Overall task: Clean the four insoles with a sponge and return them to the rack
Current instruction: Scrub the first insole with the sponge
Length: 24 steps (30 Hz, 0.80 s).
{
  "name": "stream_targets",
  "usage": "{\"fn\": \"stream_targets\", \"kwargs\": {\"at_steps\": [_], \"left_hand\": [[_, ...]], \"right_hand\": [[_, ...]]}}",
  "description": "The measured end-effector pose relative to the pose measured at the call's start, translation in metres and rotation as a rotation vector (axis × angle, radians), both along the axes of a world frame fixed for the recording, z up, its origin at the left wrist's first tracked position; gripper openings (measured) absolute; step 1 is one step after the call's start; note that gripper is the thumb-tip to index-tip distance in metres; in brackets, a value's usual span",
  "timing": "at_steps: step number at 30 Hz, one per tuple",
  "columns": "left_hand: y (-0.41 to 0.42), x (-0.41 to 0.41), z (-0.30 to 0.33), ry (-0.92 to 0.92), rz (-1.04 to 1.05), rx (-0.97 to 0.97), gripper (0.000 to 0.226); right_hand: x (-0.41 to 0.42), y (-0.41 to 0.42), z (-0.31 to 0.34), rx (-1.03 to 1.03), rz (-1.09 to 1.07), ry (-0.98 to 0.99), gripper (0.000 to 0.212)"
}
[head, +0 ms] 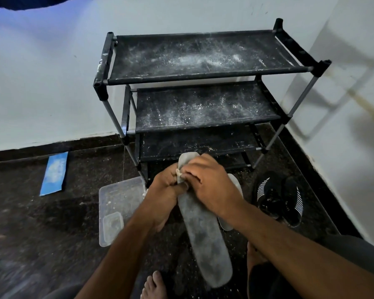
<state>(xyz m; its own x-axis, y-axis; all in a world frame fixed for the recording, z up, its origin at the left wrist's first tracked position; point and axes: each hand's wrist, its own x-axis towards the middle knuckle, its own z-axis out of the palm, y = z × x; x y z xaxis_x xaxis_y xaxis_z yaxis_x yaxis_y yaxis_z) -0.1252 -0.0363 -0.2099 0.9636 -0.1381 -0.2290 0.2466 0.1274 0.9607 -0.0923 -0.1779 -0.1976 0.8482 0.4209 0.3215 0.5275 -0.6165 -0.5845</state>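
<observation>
The left hand (162,186) curls its grip around the left edge of a long grey foam insole (203,236), thumb laid across its upper face. The right hand (207,182) closes its grip over the same insole from the right, fingers bent and pinching a small pale sponge (178,172) against the far end of the insole; only a crumpled corner of the sponge shows between the two hands. The insole slants from the hands down toward the near edge of the scene, its heel end hanging above a bare foot (154,287) on the dark speckled stone floor (52,212).

Just behind the right hand and wrist, a second pale grey insole (235,184) lies on the floor, mostly hidden by the arm. To the left of the hands sits a clear plastic rectangular tub (117,203) with a smaller clear container (112,222) inside it at the near end. To the right, a pair of black knit sneakers with white stripes (279,197) rests on the floor near the wall.

Farther off stands a black fabric-shelved shoe rack with grey metal poles (201,87), its tiers dusted with white powder. A blue flat rectangular sheet (54,173) leans at the base of the white wall (41,83) on the far left.
</observation>
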Motion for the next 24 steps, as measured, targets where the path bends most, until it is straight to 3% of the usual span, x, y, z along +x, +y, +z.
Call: {"fn": "stream_targets", "kwargs": {"at_steps": [2,8,13,17,21,24], "left_hand": [[0.001,0.000,0.001,-0.002,0.017,0.010,0.034],[-0.003,-0.001,0.003,-0.016,-0.022,0.050,0.026],[0.001,0.000,-0.001,0.010,0.039,0.094,0.021],[-0.002,-0.002,-0.001,0.018,-0.006,0.102,0.024],[-0.002,-0.001,-0.003,0.020,0.015,0.141,0.025],[-0.002,-0.002,-0.002,0.009,-0.028,0.147,0.025]], "right_hand": [[-0.001,0.002,-0.001,-0.006,0.041,-0.004,0.011],[0.018,-0.009,-0.002,0.012,-0.179,-0.059,0.008],[0.000,0.002,-0.003,0.006,0.012,-0.065,0.009],[0.019,-0.008,-0.004,0.002,-0.166,-0.069,0.010],[0.004,-0.001,-0.001,-0.006,-0.034,-0.047,0.011],[0.018,-0.008,-0.003,0.025,-0.145,-0.055,0.016]]}}
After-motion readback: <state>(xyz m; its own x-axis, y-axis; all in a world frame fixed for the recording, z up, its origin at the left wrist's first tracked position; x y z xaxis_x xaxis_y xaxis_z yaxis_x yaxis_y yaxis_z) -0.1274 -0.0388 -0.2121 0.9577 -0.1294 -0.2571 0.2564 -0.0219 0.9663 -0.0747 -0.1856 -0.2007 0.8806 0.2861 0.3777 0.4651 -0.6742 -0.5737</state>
